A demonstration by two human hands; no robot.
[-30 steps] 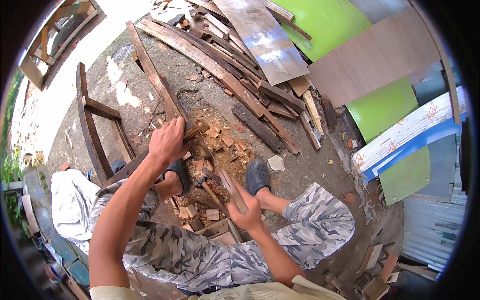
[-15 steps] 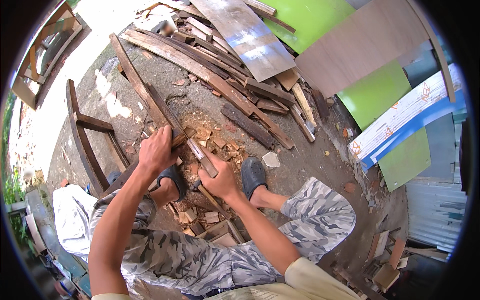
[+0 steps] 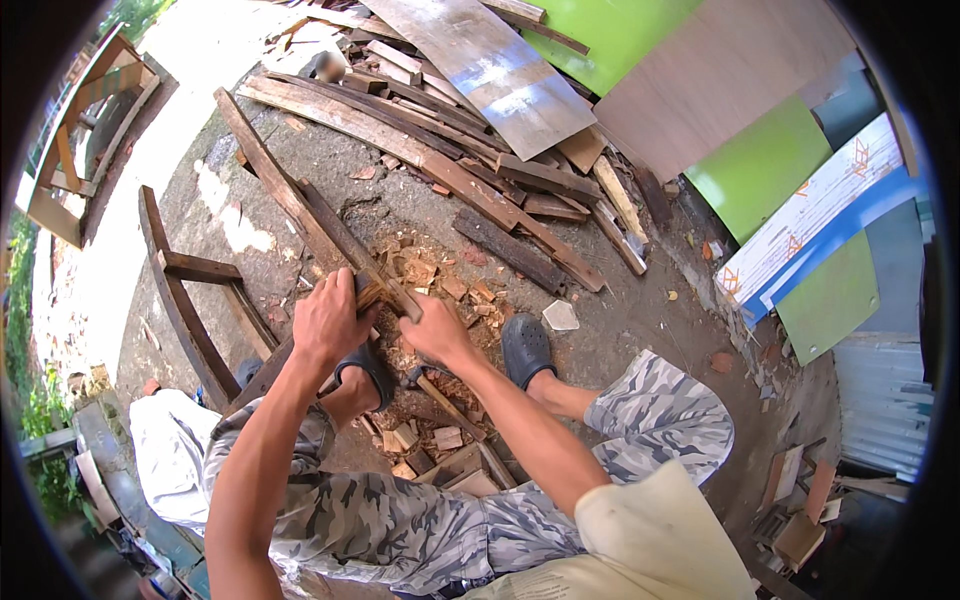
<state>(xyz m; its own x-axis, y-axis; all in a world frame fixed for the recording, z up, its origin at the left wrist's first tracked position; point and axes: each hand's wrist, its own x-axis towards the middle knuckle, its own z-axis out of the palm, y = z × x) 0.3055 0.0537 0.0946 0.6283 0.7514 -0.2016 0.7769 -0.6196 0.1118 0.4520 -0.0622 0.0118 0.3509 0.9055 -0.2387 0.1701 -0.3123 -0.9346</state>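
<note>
Now your left hand (image 3: 328,322) and right hand (image 3: 432,332) both clench the wooden strip (image 3: 385,290) over the chip pile (image 3: 440,285) between your feet; splitting it seems underway, so steady it next.

Outdoor yard, bare concrete ground (image 3: 640,330) with pale patches, in bright sunlight. Weathered planks (image 3: 400,130) heaped across the far side; a grey sheet (image 3: 500,70) lies on top. Green panels (image 3: 760,165) and a brown board (image 3: 740,70) lean at right (beside a blue-and-white strip (image 3: 830,230)). Corrugated metal (image 3: 885,410) at far right. Wooden frame (image 3: 90,130) at left; greenery (image 3: 30,400) beyond.
</note>
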